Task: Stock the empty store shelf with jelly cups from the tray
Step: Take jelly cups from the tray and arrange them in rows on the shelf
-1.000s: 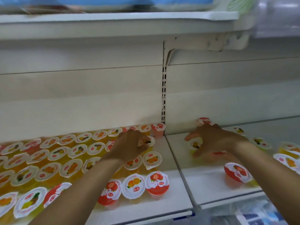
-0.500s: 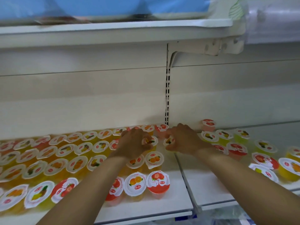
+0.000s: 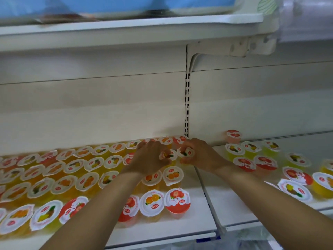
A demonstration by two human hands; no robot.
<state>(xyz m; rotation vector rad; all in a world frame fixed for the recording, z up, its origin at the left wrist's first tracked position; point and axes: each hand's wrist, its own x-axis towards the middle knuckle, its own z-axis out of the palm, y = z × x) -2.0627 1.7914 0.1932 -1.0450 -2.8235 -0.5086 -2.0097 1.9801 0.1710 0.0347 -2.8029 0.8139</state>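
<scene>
Jelly cups [image 3: 75,177] fill the left shelf panel [image 3: 180,226] in rough rows, packed rim to rim from the back wall toward the front edge; lids white with fruit prints, bodies mostly yellow-orange, a few red. Front row near the middle: red strawberry cup [image 3: 177,200], orange-print cup [image 3: 152,202] just beside it, another red cup [image 3: 128,207] partly behind the left forearm. Right shelf panel [image 3: 239,217] holds a looser scatter of cups [image 3: 259,159], spaced apart, yellow and red mixed; one pale red cup [image 3: 233,136] stands alone against the back wall.

Left hand [image 3: 150,160] is palm down over the rear right corner of the left panel, fingers curled round a small cup [image 3: 166,155] with a fruit-print lid, thumb below it. Right hand [image 3: 201,156] is just beside it, near the seam between the panels, fingers and thumb curled and pinching another small cup [image 3: 186,152]. The two held cups sit nearly touching; whether they rest on the shelf or are lifted, cannot tell. Both forearms come in bare from the bottom edge.

Slotted upright [image 3: 187,105] runs up the back wall between the panels. Upper shelf [image 3: 126,27] overhead, blurred blue packaging [image 3: 108,4] on it. Some motion blur on the far-left cups.
</scene>
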